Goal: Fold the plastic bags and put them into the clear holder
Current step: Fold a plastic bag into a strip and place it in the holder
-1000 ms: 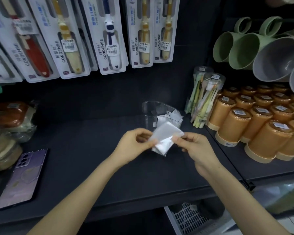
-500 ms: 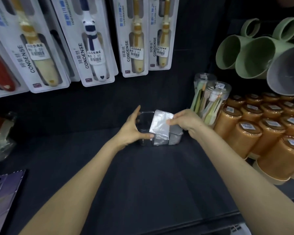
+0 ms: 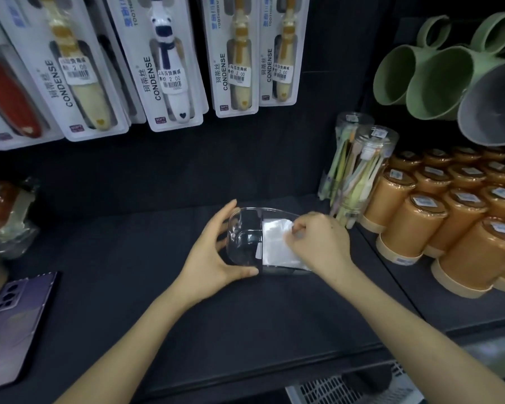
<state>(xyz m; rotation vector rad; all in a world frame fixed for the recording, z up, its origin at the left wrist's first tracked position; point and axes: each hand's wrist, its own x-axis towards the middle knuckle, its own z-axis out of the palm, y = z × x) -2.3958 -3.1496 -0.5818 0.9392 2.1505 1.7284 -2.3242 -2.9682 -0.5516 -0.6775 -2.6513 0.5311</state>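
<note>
The clear holder (image 3: 245, 228) stands on the dark shelf (image 3: 158, 287) in the middle of the view. My left hand (image 3: 213, 258) grips its left side, thumb along the front wall and fingers behind the rim. A folded white plastic bag (image 3: 274, 243) sits upright in the holder's right part. My right hand (image 3: 318, 240) is over the holder's right end, fingers curled and pinching the bag's upper edge. Whether other bags lie behind it in the holder is hidden by my right hand.
Two clear tubs of toothbrushes (image 3: 359, 170) stand just right of the holder, with rows of orange cups (image 3: 438, 217) beyond. Packaged toothbrushes (image 3: 169, 68) hang on the back wall, green and grey mugs (image 3: 432, 80) at top right. A purple phone (image 3: 15, 316) lies at the left edge.
The folded bag went from held in the air before the holder, to its rim, and now stands inside. My left hand let go of the bag and took hold of the holder.
</note>
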